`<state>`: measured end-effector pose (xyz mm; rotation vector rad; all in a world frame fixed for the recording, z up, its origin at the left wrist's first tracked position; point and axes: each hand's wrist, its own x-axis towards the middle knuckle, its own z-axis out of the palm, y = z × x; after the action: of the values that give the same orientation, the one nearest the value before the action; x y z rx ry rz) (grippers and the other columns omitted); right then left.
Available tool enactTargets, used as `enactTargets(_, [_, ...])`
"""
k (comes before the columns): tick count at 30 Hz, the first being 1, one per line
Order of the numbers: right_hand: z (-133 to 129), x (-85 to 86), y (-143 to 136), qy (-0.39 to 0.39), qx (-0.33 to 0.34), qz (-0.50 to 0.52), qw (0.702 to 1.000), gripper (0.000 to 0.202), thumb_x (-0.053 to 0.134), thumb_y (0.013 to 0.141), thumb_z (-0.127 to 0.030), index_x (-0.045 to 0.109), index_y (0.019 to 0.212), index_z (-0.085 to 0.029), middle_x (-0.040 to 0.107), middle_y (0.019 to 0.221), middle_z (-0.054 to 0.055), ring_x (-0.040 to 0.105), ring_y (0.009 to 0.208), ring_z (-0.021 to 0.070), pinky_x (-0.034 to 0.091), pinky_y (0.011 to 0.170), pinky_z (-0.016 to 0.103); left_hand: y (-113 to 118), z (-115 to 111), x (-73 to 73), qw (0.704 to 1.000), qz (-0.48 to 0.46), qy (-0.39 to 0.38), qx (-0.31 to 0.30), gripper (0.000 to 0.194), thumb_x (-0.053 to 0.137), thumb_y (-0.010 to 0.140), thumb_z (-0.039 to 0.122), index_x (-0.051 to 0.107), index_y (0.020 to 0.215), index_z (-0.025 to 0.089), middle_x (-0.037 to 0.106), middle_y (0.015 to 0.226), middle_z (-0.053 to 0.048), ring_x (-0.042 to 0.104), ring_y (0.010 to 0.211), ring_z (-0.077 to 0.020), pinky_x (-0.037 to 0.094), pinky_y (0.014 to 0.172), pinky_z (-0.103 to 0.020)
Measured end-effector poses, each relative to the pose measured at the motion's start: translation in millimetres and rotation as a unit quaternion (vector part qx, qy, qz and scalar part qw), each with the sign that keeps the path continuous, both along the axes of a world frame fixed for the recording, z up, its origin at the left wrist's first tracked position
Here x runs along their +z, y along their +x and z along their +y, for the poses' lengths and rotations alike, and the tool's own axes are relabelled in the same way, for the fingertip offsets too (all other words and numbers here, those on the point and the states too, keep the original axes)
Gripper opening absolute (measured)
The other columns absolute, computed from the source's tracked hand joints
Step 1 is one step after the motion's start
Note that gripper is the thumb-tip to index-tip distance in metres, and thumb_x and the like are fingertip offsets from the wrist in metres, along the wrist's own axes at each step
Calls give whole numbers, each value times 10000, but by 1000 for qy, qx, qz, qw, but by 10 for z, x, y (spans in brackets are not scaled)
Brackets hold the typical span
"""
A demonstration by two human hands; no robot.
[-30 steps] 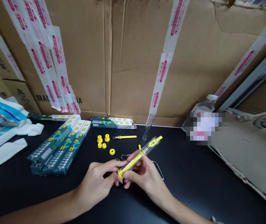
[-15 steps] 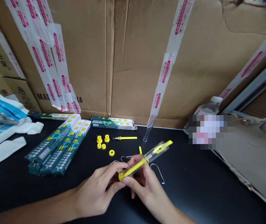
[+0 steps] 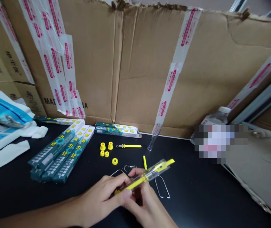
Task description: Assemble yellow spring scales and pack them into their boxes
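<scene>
A clear-tubed spring scale with a yellow rod inside tilts up to the right between my hands. My left hand is closed on its lower end, thumb and fingers around the yellow end cap, which is partly covered. My right hand is closed around the tube's lower half from beneath. Past the fingers lie bent metal wire hooks and a short yellow piece. Farther back are several yellow caps, a yellow rod with a spring and an empty clear tube.
Green and white printed boxes are stacked at the left, with more boxes along the cardboard wall. White and blue packaging lies far left. A plastic bottle and a beige bag occupy the right.
My left thumb has moved up over the spring scale's lower end, and the tube sits slightly lower in view. The camera view has tilted up, showing the cardboard's top edge.
</scene>
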<state>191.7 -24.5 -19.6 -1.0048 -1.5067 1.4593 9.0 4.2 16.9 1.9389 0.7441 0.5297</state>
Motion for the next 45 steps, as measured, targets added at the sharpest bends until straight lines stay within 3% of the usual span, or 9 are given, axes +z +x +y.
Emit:
enactTargets(8, [36, 85, 43, -23, 25, -7, 999, 695, 743, 806, -352, 339, 1369, -299, 488, 803, -55, 448, 641, 106, 411, 628, 257, -19, -67, 23, 1000, 5, 23, -12, 306, 325, 1043, 410, 561, 1051, 216, 661, 994, -29, 612, 887, -170, 443, 825, -251])
enactTargets(12, [46, 96, 118, -7, 62, -47, 997, 838, 735, 746, -165, 295, 1442, -321, 523, 820, -51, 502, 670, 109, 404, 566, 208, -17, -51, -38, 999, -24, -4, 27, 398, 244, 1045, 477, 526, 1031, 195, 631, 839, -21, 571, 759, -158, 442, 754, -261])
enactTargets(18, [327, 227, 156, 161, -34, -170, 972, 294, 557, 891, -157, 583, 1174, -232, 505, 748, -37, 502, 624, 117, 438, 566, 233, -22, -34, -85, 993, -89, -6, 76, 415, 238, 1030, 530, 473, 997, 190, 522, 703, 16, 456, 629, -143, 388, 654, -272])
enactTargets(21, [676, 297, 45, 290, -65, -231, 926, 197, 557, 903, -149, 638, 1072, -210, 584, 814, 3, 544, 654, 144, 484, 610, 276, -31, -51, -63, 994, -84, 12, 75, 396, 232, 1037, 507, 463, 958, 197, 530, 714, 9, 477, 660, -151, 395, 715, -287])
enactTargets(23, [927, 297, -71, 353, -73, -261, 895, 189, 569, 931, -191, 653, 1099, -210, 627, 932, 45, 602, 809, 188, 517, 767, 346, -33, -58, -57, 994, -81, 19, 78, 400, 225, 1039, 500, 461, 924, 198, 535, 729, 4, 493, 678, -153, 400, 747, -291])
enactTargets(28, [1386, 118, -378, 380, -60, -290, 876, 287, 751, 831, -308, 709, 1097, -208, 636, 1031, 88, 582, 992, 275, 476, 914, 464, -24, -54, -72, 994, -80, 30, 63, 474, 206, 1028, 541, 498, 1001, 169, 542, 704, 1, 525, 674, -160, 416, 737, -293])
enactTargets(31, [1491, 6, -471, 387, -62, -298, 870, 166, 728, 845, -218, 723, 1007, -186, 677, 962, 89, 588, 960, 276, 471, 906, 486, -24, -50, -76, 995, -74, 38, 49, 515, 197, 1021, 561, 516, 1031, 158, 553, 694, -4, 543, 668, -167, 420, 742, -302])
enactTargets(39, [1400, -48, -388, 412, -32, -241, 878, 178, 660, 887, -174, 598, 1047, -222, 693, 1165, 57, 642, 1053, 197, 520, 913, 365, -33, -45, -67, 996, -72, 35, 43, 497, 188, 1023, 554, 510, 998, 176, 569, 711, -9, 549, 676, -167, 433, 806, -308])
enactTargets(45, [1357, -7, -415, 402, -33, -239, 883, 231, 572, 899, -122, 597, 1109, -214, 708, 1058, 49, 676, 906, 178, 543, 843, 334, -23, -46, -51, 996, -65, 39, 41, 483, 189, 1028, 538, 511, 1016, 179, 573, 717, -9, 557, 678, -165, 447, 810, -306])
